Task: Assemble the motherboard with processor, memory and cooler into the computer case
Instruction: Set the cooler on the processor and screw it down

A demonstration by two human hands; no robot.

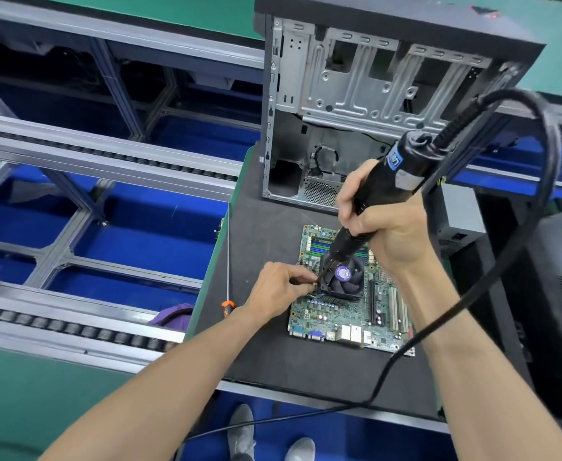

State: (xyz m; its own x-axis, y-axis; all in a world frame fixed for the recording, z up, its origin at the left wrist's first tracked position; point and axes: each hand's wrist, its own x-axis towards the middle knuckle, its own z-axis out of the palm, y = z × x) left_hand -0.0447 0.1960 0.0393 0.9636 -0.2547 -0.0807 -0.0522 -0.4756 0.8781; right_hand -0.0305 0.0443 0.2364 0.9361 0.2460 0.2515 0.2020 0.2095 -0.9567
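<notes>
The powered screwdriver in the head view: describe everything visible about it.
The powered screwdriver is a black cylindrical tool with a blue label near its top and a thick black cable looping from its upper end. The right hand grips its barrel. It tilts, tip down at the cooler fan's near-left corner, beside the left hand.

The person's forearms are bare, with no sleeves in view. The left hand [274,287] and right hand [384,224] wear no gloves. Grey shoes [241,430] show below.
</notes>
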